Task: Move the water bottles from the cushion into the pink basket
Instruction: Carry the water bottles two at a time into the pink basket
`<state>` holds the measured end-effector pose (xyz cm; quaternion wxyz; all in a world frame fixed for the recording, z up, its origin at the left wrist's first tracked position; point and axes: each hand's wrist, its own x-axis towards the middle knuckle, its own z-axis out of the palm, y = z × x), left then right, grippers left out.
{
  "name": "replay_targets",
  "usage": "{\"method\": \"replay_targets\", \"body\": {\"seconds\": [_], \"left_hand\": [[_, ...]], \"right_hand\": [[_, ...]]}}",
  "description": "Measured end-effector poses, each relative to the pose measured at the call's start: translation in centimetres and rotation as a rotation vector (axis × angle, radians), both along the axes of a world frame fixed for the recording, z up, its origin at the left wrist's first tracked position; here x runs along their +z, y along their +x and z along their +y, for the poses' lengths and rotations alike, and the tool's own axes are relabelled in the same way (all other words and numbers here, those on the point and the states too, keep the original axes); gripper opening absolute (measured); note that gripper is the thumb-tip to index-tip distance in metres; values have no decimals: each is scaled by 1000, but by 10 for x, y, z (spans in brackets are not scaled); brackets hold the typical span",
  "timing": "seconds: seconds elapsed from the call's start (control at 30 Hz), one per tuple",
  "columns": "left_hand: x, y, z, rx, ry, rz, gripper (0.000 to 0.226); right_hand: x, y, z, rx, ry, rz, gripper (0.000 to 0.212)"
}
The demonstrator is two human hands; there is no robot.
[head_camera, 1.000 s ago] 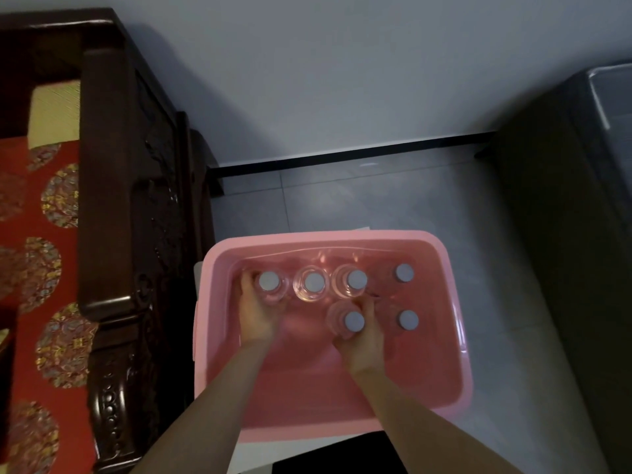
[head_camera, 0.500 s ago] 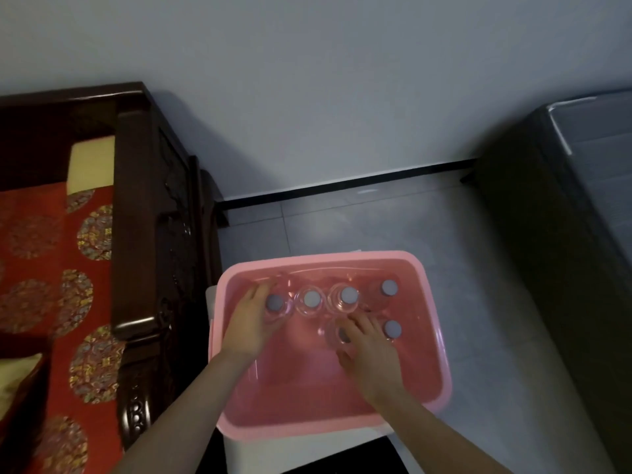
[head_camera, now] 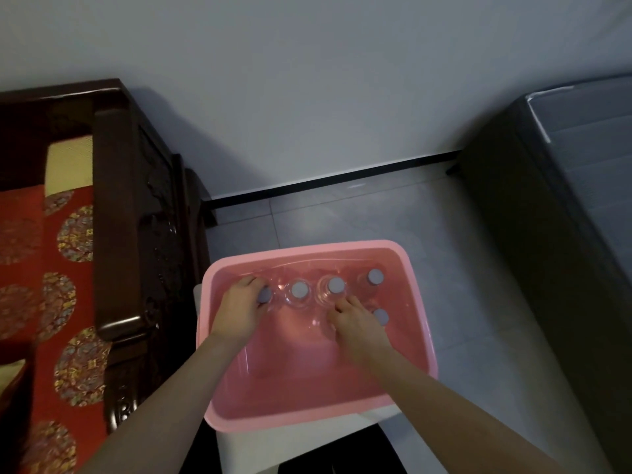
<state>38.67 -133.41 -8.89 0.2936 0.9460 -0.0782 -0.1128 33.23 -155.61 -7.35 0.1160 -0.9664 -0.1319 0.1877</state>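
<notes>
The pink basket (head_camera: 307, 419) stands on a white stool, seen from above. Several clear water bottles with grey caps stand upright along its far side: one (head_camera: 300, 289), another (head_camera: 336, 285), a third (head_camera: 375, 276), and one nearer on the right (head_camera: 380, 317). My left hand (head_camera: 239, 309) curls around the leftmost bottle (head_camera: 265, 296), partly covering its cap. My right hand (head_camera: 359, 325) lies over a further bottle with fingers loosely spread, hiding its cap. The red patterned cushion (head_camera: 41, 268) at the left shows no bottles.
A dark carved wooden armrest (head_camera: 116, 234) runs between the cushion and the basket. The white stool (head_camera: 273, 446) carries the basket. A dark grey cabinet (head_camera: 547, 251) stands at the right. Grey floor tiles (head_camera: 342, 217) reach the wall behind.
My right hand's grip on its bottle has loosened, and the fingers are now spread over the cap. My left hand stays at the leftmost bottle. The view has pulled back and up.
</notes>
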Motion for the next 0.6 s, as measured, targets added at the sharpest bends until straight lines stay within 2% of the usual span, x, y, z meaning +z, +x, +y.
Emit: {"method": "replay_targets", "body": {"seconds": [0.17,0.33,0.5,0.6], "left_hand": [[0,2,2,16,-17,4,28],[-3,0,3,-1,-35,-1,30],[-4,-1,4,-30,-26,-1,29],[-2,-2,4,-34,-26,16,32]], "right_hand": [[-14,-3,-9,-15,-19,-43,34],[-8,-2,-3,41,-82,-52,46],[-8,-3,-4,48,-72,-73,42],[0,-2,-11,19,21,-57,39]]}}
